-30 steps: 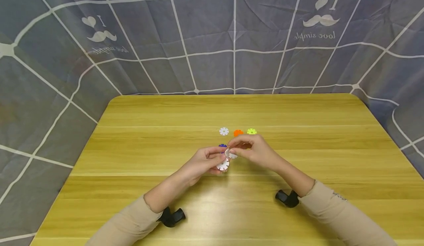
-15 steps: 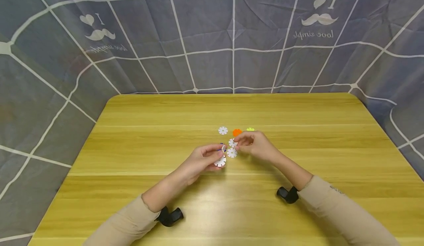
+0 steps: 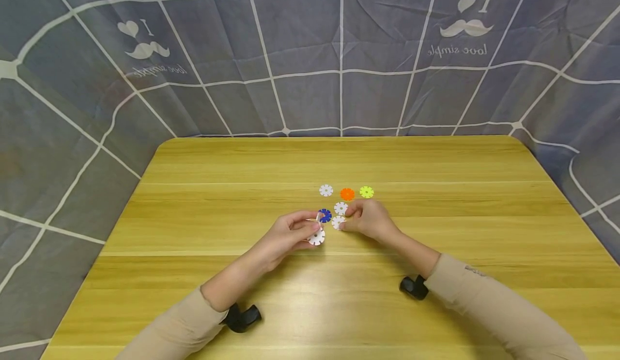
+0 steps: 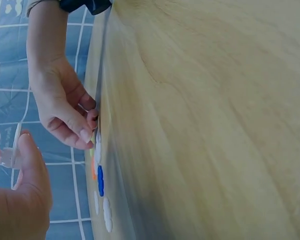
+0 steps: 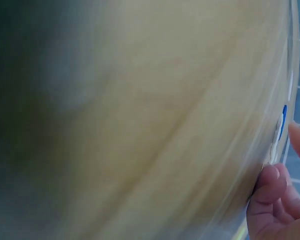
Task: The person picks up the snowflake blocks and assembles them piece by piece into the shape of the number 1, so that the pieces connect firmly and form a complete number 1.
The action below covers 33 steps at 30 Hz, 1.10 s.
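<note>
In the head view my left hand [image 3: 290, 232] pinches joined white notched discs [image 3: 317, 236]. One disc faces up; another stands edge-on between thumb and fingers. The left wrist view shows these white discs [image 4: 16, 155] edge-on at the fingertips. My right hand [image 3: 372, 219] is low over the table, its thumb overlapping the edge of a loose white notched disc [image 3: 337, 222]. Its thumb and index finger are apart. Another white disc [image 3: 340, 208] lies just beyond, by the index finger. A blue notched disc [image 3: 325, 216] lies beside my left fingertips.
Further back on the wooden table [image 3: 203, 198] lie a white disc [image 3: 326, 190], an orange disc [image 3: 347, 194] and a yellow-green disc [image 3: 366, 192], roughly in a row. A grey curtain with white lines [image 3: 310, 101] hangs behind the table's far edge.
My right hand has parted from the left hand's discs and moved right and down to the loose white disc. My left hand has shifted slightly left with its discs, uncovering the blue disc.
</note>
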### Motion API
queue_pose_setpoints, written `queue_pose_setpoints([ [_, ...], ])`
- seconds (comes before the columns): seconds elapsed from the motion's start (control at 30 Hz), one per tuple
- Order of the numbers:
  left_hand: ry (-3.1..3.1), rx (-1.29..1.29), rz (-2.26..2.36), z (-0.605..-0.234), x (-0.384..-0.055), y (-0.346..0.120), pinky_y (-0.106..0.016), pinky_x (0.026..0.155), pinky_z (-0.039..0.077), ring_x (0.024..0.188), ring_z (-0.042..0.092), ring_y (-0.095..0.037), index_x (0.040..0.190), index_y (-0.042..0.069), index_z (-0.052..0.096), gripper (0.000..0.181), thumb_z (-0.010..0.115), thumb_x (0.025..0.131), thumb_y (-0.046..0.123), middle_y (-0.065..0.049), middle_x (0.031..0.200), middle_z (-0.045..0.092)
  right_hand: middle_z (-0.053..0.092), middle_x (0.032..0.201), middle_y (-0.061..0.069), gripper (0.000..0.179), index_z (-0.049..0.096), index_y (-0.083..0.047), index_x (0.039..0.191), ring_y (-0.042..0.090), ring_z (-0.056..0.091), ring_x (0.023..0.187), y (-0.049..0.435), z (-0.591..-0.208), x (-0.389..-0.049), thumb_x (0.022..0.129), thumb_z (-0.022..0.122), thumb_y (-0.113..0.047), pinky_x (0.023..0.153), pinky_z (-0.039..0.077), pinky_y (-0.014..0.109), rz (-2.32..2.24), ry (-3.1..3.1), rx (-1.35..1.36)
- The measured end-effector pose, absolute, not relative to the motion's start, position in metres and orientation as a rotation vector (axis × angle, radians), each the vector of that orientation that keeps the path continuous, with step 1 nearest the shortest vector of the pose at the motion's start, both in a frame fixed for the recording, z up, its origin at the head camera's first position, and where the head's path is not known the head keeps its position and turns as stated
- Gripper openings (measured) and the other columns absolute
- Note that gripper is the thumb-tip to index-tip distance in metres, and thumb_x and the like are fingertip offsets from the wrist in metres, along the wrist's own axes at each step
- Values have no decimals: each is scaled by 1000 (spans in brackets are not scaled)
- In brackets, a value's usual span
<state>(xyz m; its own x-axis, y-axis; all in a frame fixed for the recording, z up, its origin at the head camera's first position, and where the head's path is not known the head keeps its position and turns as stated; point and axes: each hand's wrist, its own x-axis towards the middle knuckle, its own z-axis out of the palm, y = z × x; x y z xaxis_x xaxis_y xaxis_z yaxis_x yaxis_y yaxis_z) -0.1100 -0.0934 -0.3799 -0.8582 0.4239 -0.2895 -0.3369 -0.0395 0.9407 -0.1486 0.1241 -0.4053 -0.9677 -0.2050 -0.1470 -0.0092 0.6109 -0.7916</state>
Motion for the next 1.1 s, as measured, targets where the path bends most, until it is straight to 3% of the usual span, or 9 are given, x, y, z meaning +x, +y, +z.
queue_pose_setpoints([
  [0.27, 1729, 82, 1940, -382, -109, -93, -25, 76, 54, 82, 59, -8, 133, -9, 41, 44, 54, 94, 7, -6, 102, 61, 58, 70, 3, 35, 63, -4, 79, 15, 49, 60, 116, -406, -152, 65, 85, -26, 54, 41, 25, -1073, 2743, -159],
  [0.63, 1754, 111, 1902, -386, -109, -93, -26, 78, 53, 84, 59, -9, 130, -10, 44, 43, 57, 92, 6, -6, 101, 61, 56, 66, 2, 31, 61, -6, 77, 15, 47, 58, 113, -403, -151, 63, 86, -18, 52, 39, 25, -1068, 2669, -100],
  [1.1, 1772, 80, 1913, -386, -109, -90, -28, 82, 52, 86, 61, -10, 127, -12, 46, 41, 58, 91, 3, -15, 110, 63, 57, 69, 4, 15, 61, 0, 82, 14, 49, 58, 130, -396, -153, 79, 74, -8, 48, 41, 21, -1421, 2319, -301],
])
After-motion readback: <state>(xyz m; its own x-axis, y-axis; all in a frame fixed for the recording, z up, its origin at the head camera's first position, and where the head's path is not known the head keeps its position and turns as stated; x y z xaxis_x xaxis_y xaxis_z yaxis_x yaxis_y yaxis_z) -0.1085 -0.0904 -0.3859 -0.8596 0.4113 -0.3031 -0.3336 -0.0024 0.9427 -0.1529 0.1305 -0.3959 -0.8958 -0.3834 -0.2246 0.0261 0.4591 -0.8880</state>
